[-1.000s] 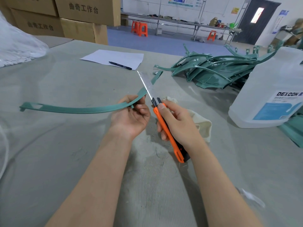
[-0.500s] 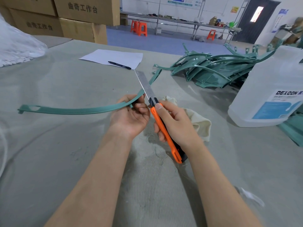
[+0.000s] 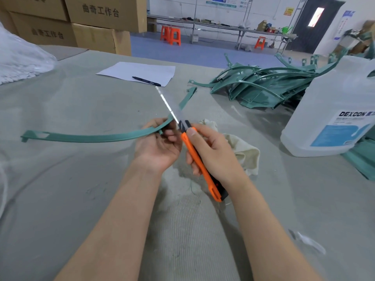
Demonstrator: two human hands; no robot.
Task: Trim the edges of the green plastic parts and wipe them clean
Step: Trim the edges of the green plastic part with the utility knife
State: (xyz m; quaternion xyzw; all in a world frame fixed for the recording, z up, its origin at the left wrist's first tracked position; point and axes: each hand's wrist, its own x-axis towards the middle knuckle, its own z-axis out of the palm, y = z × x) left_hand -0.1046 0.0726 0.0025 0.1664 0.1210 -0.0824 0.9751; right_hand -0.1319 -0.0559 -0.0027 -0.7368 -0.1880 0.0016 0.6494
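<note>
Fingers, left hand: curled, pinching the green strip between the thumb and the fingertips.
Fingers, right hand: wrapped around the orange utility knife, with the thumb lying along the top of the handle near its front end.
Green strip: a long curved part held just above the table. One end reaches far left and the other rises to the upper right past the left hand.
Blade: extended a long way and pointing up and away. It crosses the strip just beyond the left fingertips; whether it touches cannot be told.
Cloth: cream, crumpled on the table just behind the right hand.
Pile of green parts: heaped at the far right of the table, well apart from the hands.
Jug: translucent with a blue label, upright at the right edge, beside the pile.
Paper: a white sheet far back, with a black pen lying on it.
Cardboard boxes: stacked beyond the table's far left corner.
</note>
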